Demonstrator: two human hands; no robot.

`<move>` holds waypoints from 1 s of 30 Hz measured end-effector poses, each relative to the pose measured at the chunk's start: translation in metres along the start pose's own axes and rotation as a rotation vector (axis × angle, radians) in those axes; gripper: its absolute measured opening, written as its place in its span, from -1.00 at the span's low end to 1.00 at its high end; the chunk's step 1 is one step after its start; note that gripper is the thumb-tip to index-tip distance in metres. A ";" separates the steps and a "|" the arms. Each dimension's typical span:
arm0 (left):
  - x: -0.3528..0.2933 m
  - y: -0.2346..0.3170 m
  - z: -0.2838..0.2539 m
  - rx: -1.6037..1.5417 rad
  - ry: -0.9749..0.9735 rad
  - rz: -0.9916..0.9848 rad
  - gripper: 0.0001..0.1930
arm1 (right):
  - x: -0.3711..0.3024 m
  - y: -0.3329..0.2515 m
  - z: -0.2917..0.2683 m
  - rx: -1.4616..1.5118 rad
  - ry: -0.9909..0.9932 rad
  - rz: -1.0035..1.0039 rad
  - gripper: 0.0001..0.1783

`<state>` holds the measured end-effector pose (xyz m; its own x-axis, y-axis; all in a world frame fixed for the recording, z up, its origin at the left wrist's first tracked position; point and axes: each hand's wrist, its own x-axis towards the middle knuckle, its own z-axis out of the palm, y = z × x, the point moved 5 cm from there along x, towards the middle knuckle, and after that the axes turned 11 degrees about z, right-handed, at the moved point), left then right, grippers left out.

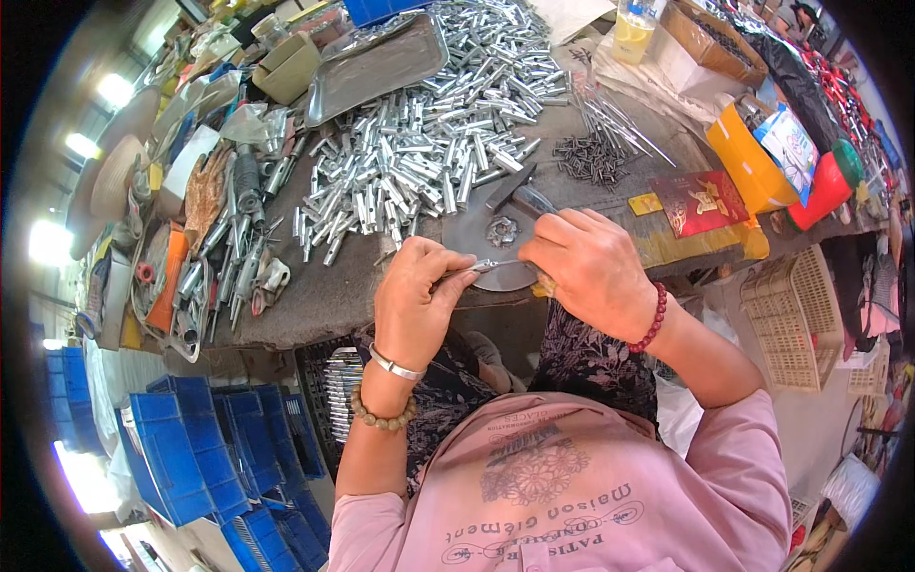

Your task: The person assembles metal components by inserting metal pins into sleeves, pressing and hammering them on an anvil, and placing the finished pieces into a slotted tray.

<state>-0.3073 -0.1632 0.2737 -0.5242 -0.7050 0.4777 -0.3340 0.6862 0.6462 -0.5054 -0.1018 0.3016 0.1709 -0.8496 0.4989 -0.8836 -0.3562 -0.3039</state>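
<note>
Over the near edge of the bench, my left hand (419, 291) is closed, with thumb and finger pinching a small silver metal tube (487, 266). My right hand (593, 272) is closed too, pinching a thin metal rod (511, 262) whose end meets the tube; its far end is hidden by my fingers. Below them lies a round grey metal plate (464, 232) with a small cluster of metal bits (502, 231) on it. Just beyond my right hand rests a hammer (511, 187). A big heap of silver metal tubes (419, 162) spreads over the bench past my hands.
Dark short pins (593, 160) and long thin rods (615, 119) lie right of the heap. A red packet (701, 202) sits farther right. A metal tray (376, 69) stands at the back; tools (238, 248) crowd the left. Blue bins (181, 448) stand below left, a beige crate (791, 319) below right.
</note>
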 end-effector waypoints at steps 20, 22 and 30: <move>0.005 0.003 -0.001 -0.005 0.012 0.080 -0.86 | -0.011 0.103 -0.046 0.005 0.172 0.512 -0.79; 0.005 0.004 -0.001 -0.009 0.015 0.081 -0.86 | -0.019 0.142 -0.047 -0.063 0.065 0.669 -0.79; 0.003 0.001 0.000 -0.014 0.001 0.079 -0.85 | -0.007 0.175 -0.030 -0.005 -0.065 0.705 -0.75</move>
<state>-0.3093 -0.1651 0.2758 -0.5481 -0.6489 0.5278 -0.2805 0.7371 0.6148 -0.6741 -0.1463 0.2691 -0.4171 -0.8987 0.1355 -0.7954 0.2888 -0.5328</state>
